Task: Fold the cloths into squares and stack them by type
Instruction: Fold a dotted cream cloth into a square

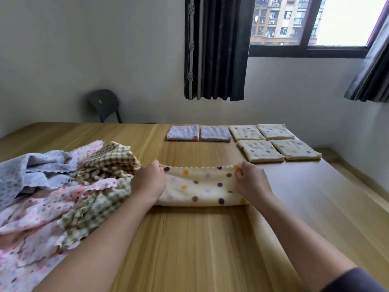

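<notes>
A cream cloth with coloured dots [200, 186] lies folded over on the wooden table [189, 239] in front of me. My left hand [148, 180] pinches its far left corner and my right hand [251, 180] pinches its far right corner, holding the scalloped edge up. At the left lies a loose pile of unfolded cloths [52, 186]: blue, pink and green-checked ones. Further back sit two folded purple squares [199, 133] side by side. Right of them lie several folded cream dotted squares [273, 144].
A dark chair [105, 104] stands by the wall beyond the table. Dark curtains [214, 47] hang beside a window [315, 22] at the back right. The table's right edge runs close to the wall.
</notes>
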### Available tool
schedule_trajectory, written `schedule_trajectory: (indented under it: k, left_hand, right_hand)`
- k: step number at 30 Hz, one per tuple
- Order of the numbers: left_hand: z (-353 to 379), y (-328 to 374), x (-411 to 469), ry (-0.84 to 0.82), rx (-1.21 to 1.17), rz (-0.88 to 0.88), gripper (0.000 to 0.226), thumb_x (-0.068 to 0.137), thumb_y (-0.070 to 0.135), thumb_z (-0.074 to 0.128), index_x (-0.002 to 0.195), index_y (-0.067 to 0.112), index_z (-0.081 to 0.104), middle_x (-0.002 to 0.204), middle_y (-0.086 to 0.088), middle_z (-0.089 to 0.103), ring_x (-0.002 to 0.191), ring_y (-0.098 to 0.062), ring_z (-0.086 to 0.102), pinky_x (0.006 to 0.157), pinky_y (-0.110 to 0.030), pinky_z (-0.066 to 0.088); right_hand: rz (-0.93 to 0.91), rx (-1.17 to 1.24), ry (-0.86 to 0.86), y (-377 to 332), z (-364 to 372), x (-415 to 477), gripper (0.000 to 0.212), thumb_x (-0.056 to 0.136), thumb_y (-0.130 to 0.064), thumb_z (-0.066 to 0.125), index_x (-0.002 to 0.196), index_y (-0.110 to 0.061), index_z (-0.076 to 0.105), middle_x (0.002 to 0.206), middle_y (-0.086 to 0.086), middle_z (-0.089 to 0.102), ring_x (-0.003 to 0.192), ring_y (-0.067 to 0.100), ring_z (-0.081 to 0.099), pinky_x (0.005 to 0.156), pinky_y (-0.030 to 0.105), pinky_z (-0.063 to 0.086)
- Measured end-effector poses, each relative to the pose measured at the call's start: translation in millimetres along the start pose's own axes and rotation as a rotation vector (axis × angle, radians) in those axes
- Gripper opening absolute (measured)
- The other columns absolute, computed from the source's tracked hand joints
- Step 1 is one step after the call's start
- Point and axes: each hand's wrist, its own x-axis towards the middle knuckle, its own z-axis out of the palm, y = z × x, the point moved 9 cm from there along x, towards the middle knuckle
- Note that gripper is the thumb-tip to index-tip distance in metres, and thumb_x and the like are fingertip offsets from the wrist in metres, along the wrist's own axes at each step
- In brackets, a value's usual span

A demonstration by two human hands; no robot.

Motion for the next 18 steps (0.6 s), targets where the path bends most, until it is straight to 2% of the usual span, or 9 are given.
schedule_trajectory:
  k: [5, 10, 12, 14, 16, 17, 18]
  left_hand:
    - [12.2, 2.8, 9.9, 0.009, 0.21, 0.032, 0.03, 0.102, 0.025, 0.031, 0.108, 0.009, 0.055, 0.104, -0.014, 0.064, 0.098, -0.033, 0.061, 0.066, -0.033, 0.037]
    - [12.3, 5.1, 10.1, 0.079, 0.299, 0.061, 0.026, 0.101, 0.029, 0.036, 0.104, 0.01, 0.054, 0.099, -0.012, 0.066, 0.093, -0.031, 0.064, 0.06, -0.03, 0.036]
    - [6.0, 5.3, 7.0, 0.16, 0.269, 0.084, 0.02, 0.099, 0.029, 0.04, 0.102, 0.011, 0.048, 0.09, -0.01, 0.067, 0.083, -0.032, 0.065, 0.055, -0.03, 0.034]
    - [-8.3, 12.4, 1.4, 0.298, 0.208, 0.186, 0.015, 0.093, 0.022, 0.051, 0.097, 0.008, 0.048, 0.075, -0.009, 0.063, 0.065, -0.032, 0.063, 0.048, -0.027, 0.028]
    - [-19.9, 32.0, -13.4, 0.41, 0.119, 0.402, 0.009, 0.084, 0.014, 0.059, 0.086, 0.006, 0.054, 0.067, -0.008, 0.058, 0.055, -0.029, 0.058, 0.049, -0.025, 0.028]
    - [-17.2, 40.9, -20.9, 0.395, 0.076, 0.508, 0.009, 0.083, 0.017, 0.054, 0.084, 0.008, 0.057, 0.07, -0.007, 0.059, 0.06, -0.029, 0.058, 0.053, -0.027, 0.032]
    - [-6.0, 48.9, -25.1, 0.275, 0.046, 0.574, 0.024, 0.085, 0.026, 0.044, 0.09, 0.011, 0.061, 0.081, -0.007, 0.063, 0.074, -0.029, 0.062, 0.063, -0.031, 0.039]
  right_hand:
    - [-0.023, -0.267, 0.01, -1.7, 8.8, 10.4, 0.024, 0.095, -0.021, 0.039, 0.099, -0.01, 0.06, 0.104, 0.016, 0.064, 0.095, 0.035, 0.058, 0.066, 0.03, 0.036]
    - [-0.021, -0.462, 0.003, -3.5, 11.4, 12.5, 0.022, 0.095, -0.026, 0.04, 0.108, -0.017, 0.055, 0.109, 0.011, 0.063, 0.098, 0.033, 0.059, 0.067, 0.031, 0.034]
    - [-0.038, -0.483, 0.038, -4.7, 9.7, 9.8, 0.024, 0.095, -0.026, 0.043, 0.117, -0.02, 0.049, 0.114, 0.009, 0.061, 0.099, 0.031, 0.058, 0.067, 0.032, 0.035]
    - [-0.134, -0.484, 0.136, -11.9, 4.5, 5.4, 0.042, 0.091, -0.022, 0.05, 0.133, -0.019, 0.042, 0.128, 0.009, 0.052, 0.111, 0.03, 0.052, 0.081, 0.037, 0.04]
    - [-0.302, -0.333, 0.222, -29.8, 2.5, -8.4, 0.051, 0.089, -0.014, 0.054, 0.139, -0.013, 0.042, 0.138, 0.012, 0.046, 0.123, 0.031, 0.045, 0.097, 0.039, 0.039]
    - [-0.357, -0.229, 0.178, -37.8, 8.3, -17.2, 0.049, 0.091, -0.013, 0.053, 0.139, -0.011, 0.043, 0.142, 0.012, 0.043, 0.128, 0.032, 0.043, 0.101, 0.039, 0.038]
    - [-0.391, -0.148, 0.086, -44.6, 19.0, -26.7, 0.047, 0.095, -0.017, 0.049, 0.141, -0.013, 0.042, 0.147, 0.01, 0.038, 0.133, 0.031, 0.039, 0.105, 0.038, 0.035]
